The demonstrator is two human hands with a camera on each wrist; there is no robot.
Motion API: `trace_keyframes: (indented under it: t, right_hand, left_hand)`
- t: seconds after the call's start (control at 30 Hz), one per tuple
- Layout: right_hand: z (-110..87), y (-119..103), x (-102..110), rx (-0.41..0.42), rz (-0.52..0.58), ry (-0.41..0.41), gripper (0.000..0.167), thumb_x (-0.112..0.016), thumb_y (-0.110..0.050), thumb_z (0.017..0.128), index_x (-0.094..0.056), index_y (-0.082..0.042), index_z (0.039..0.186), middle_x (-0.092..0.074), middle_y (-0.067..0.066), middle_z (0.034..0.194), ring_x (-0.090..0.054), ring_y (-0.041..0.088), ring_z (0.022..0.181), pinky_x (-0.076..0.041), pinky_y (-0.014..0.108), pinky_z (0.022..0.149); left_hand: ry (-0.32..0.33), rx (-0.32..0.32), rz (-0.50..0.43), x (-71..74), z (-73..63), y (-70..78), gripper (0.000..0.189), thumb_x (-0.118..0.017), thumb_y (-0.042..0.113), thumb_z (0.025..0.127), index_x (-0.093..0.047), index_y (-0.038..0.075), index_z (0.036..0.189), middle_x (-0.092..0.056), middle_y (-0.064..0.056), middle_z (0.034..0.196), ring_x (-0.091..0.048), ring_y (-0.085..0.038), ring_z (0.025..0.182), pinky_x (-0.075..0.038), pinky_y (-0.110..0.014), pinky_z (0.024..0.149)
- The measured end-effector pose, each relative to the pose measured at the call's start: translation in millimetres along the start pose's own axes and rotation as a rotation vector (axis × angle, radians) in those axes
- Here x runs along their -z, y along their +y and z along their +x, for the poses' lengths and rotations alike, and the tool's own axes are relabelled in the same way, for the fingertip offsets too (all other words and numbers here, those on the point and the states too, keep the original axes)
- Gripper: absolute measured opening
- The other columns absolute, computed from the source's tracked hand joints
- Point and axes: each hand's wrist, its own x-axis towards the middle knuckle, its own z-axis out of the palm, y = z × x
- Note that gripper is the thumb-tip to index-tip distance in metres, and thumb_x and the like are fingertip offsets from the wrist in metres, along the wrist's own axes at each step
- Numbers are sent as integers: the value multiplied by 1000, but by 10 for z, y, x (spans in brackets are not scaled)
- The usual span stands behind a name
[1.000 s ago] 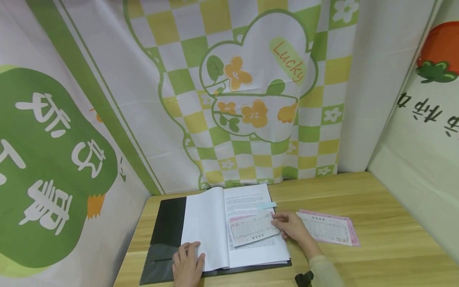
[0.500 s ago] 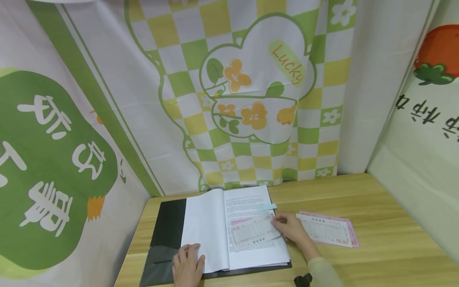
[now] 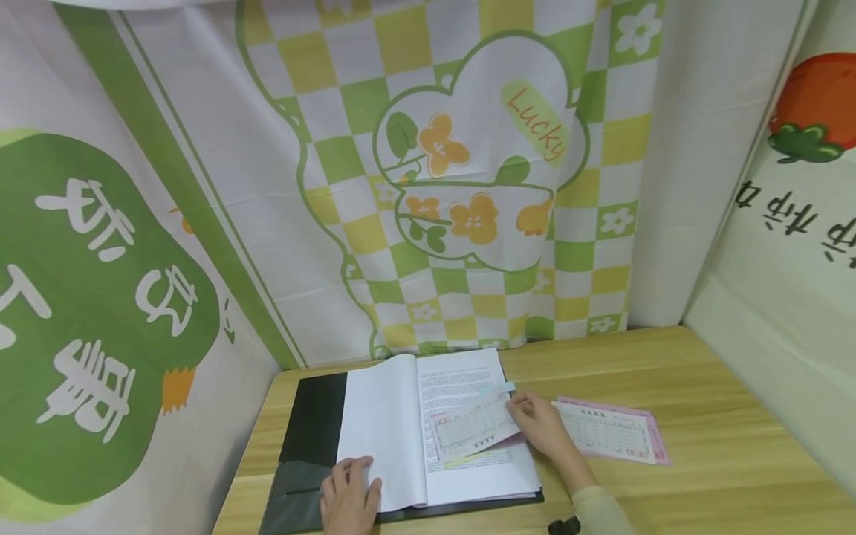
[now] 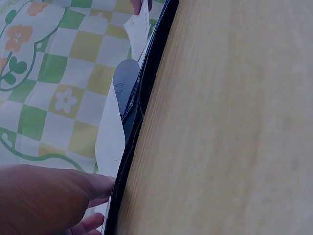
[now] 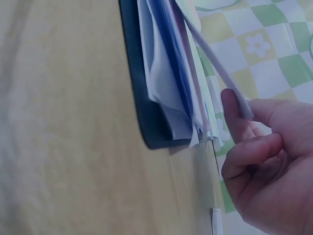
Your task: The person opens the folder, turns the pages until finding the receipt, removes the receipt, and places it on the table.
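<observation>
A black folder (image 3: 310,420) lies spread on the table with its white pages up. My left hand (image 3: 349,496) rests on the lower left part of the left page (image 3: 381,423), fingers relaxed. Over the printed right page (image 3: 478,475), my right hand (image 3: 543,425) pinches a few form slips (image 3: 471,427) by their right end. The top slip is white with a printed grid; pink and yellow edges show beneath it. In the right wrist view, thumb and finger of the right hand (image 5: 269,161) grip the slips (image 5: 217,66) edge-on, raised above the folder.
More white and pink form slips (image 3: 611,433) lie on the wooden table (image 3: 709,416) right of the folder. A light blue tab (image 3: 495,388) sticks out from the right page. Behind the table hangs a checked curtain (image 3: 468,297), with printed cloth on both sides.
The held slips were fanned out lower over the page half a second ago; now they are drawn together and a yellow edge shows below. The left hand stays in place.
</observation>
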Motion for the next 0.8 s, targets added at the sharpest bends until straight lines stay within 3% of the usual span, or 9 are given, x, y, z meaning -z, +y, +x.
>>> trace_keyframes:
  t: [0.13,0.33,0.63,0.8]
  right_hand:
    - [-1,2,16,-13,0,-27,30,-68,-26,104,-68,-1,120,-72,22,121,-69,43,116,-54,56,98]
    - [-1,14,16,-93,-16,-50,39,-79,-31,96,-71,-1,119,-75,11,110,-71,26,100,-58,45,86]
    - [-10,-11,22,-78,-38,-47,18,-75,-22,99,-74,-5,101,-73,4,95,-66,17,85,-56,37,76]
    - [-17,-19,25,-47,-70,-33,19,-74,-22,100,-76,-3,104,-75,7,101,-70,24,94,-58,45,85]
  left_hand:
    - [8,-5,1,-10,1,-4,34,-72,24,96,-62,16,128,-47,-17,132,-42,-46,121,-38,-65,92]
    - [6,-2,9,-16,3,-11,34,-72,24,97,-62,16,128,-46,-17,132,-42,-46,120,-38,-64,92]
    - [-5,5,-5,1,-4,11,35,-71,23,97,-62,15,130,-45,-18,134,-40,-47,122,-37,-66,94]
    - [-16,15,-10,4,5,18,35,-71,23,98,-61,14,130,-44,-19,136,-39,-48,124,-36,-67,97]
